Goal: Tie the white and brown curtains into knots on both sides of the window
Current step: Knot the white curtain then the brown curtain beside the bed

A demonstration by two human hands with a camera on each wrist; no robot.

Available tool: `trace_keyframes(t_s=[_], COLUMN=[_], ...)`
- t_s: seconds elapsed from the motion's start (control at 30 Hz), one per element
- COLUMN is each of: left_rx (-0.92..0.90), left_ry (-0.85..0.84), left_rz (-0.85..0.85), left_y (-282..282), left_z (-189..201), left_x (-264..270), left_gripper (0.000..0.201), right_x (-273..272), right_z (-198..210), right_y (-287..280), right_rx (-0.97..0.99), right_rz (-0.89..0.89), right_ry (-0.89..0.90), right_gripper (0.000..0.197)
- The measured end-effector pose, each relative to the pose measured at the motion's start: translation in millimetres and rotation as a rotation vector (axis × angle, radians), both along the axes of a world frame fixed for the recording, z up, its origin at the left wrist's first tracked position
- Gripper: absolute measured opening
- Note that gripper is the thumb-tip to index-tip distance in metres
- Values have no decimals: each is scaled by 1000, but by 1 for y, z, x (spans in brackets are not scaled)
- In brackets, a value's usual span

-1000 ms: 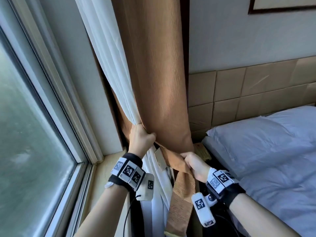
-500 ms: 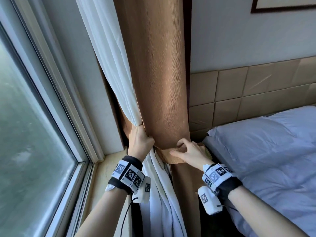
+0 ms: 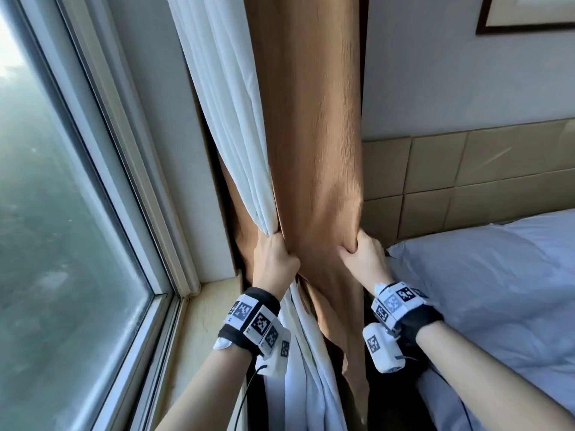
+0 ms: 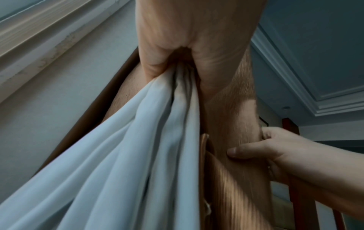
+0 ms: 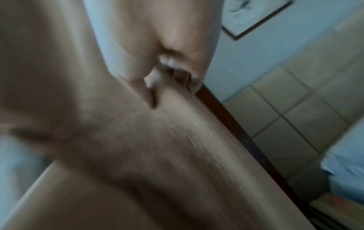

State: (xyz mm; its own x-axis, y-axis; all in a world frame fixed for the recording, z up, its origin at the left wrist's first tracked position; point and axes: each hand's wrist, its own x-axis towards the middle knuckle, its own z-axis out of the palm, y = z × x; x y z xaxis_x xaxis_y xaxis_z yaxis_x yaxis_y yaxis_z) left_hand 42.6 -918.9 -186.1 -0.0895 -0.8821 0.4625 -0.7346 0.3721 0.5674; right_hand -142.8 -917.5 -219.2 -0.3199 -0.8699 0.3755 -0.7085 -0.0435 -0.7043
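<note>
A white sheer curtain [image 3: 224, 119] and a brown curtain [image 3: 314, 119] hang side by side next to the window. My left hand [image 3: 273, 259] grips the two curtains bunched together at sill height; the white curtain [image 4: 118, 155] spills out below that fist in folds. My right hand [image 3: 361, 256] pinches the right edge of the brown curtain, thumb in front and fingers behind. From the left wrist, the right hand [image 4: 275, 149] clasps the brown curtain [image 4: 232, 109]. The right wrist view is blurred; the fingers [image 5: 167, 65] dig into the brown curtain [image 5: 138, 155].
The window [image 3: 62, 213] and its pale frame fill the left, with a stone sill [image 3: 202, 321] below. A bed with white bedding [image 3: 482, 290] lies at the right, against a tan padded headboard [image 3: 466, 181]. A framed picture [image 3: 529, 14] hangs high on the wall.
My right hand let go of the folded brown strip low down and moved up to pinch the brown curtain's right edge. The left hand kept its grip in place.
</note>
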Motion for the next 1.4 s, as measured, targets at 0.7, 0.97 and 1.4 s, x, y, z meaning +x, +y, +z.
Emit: trace_keyframes(t_s=[0.7, 0.97, 1.4], left_rx=[-59, -60, -44], left_ry=[-89, -165, -142], left_rz=[36, 31, 49], left_y=[-6, -10, -18], left_z=[-1, -6, -10], left_x=[-6, 1, 3], left_gripper=[2, 17, 6], right_x=[34, -39, -3], right_z=[-13, -8, -9], right_y=[9, -48, -30], right_rx=[383, 160, -37], right_rz=[587, -9, 44], right_ry=[415, -211, -126], right_gripper=[63, 81, 14])
